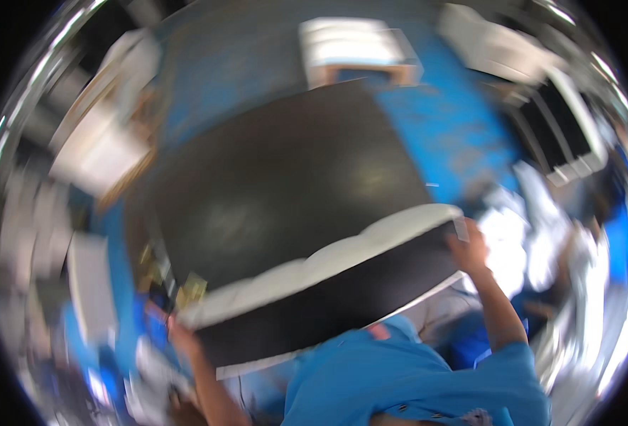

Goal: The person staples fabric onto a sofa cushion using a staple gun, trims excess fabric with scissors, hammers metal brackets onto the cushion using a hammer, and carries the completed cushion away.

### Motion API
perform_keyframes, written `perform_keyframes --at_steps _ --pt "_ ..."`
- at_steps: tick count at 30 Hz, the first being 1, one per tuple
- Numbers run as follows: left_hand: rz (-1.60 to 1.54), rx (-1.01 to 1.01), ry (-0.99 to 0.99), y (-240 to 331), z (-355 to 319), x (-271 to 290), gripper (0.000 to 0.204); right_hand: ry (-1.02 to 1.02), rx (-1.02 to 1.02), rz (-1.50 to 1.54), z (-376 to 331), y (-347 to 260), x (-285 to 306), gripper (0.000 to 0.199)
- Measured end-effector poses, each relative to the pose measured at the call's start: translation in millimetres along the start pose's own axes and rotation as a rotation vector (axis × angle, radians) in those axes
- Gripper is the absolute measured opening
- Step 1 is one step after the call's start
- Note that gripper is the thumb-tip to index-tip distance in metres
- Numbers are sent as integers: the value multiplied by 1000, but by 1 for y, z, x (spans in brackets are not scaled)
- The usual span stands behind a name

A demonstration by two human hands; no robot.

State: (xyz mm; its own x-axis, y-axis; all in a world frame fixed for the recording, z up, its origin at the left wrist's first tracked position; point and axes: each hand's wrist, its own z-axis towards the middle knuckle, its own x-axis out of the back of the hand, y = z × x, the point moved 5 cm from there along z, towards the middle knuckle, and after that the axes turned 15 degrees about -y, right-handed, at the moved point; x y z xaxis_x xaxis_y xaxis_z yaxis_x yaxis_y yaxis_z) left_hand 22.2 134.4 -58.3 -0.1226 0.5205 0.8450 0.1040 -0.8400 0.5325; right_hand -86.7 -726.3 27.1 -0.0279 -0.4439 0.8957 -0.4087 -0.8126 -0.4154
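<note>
A blue tabletop (pixel 441 121) fills the upper part of the blurred view. On it, at the far edge, lies a white tray-like frame (pixel 356 46); white sheets or boards (pixel 104 145) sit off to the left and a dark rack with white edges (pixel 566 135) to the right — all too smeared to tell more.

In front of all this, and hiding most of the tabletop, is a large black panel (pixel 278 192), broad and flat, tilted, with a thick white padded band (pixel 328 259) running across its near part and a thin pale edge along the bottom.

The left hand (pixel 181 335) grips the panel's lower left corner; the right hand (pixel 470 248) is closed on its right end, beside the band. Both arms wear blue short sleeves (pixel 413 376).
</note>
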Motion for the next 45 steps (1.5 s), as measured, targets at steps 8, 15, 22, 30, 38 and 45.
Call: perform_keyframes --at_steps 8,15,22,30,38,45 --pt "-500 692 156 51 -175 81 29 -70 477 -68 15 -105 -53 45" --pt "-16 674 89 70 -181 53 35 -289 542 -146 45 -159 -102 32" --pt "222 539 77 74 -164 49 30 -300 533 -97 46 -162 -103 32" --pt "528 639 -380 53 -143 66 32 -229 564 -98 44 -166 -98 30" --pt "558 882 -1032 59 -50 91 35 -295 481 -92 48 -160 -101 34" --pt "661 668 -982 43 -52 94 36 -293 467 -98 43 -168 -99 34"
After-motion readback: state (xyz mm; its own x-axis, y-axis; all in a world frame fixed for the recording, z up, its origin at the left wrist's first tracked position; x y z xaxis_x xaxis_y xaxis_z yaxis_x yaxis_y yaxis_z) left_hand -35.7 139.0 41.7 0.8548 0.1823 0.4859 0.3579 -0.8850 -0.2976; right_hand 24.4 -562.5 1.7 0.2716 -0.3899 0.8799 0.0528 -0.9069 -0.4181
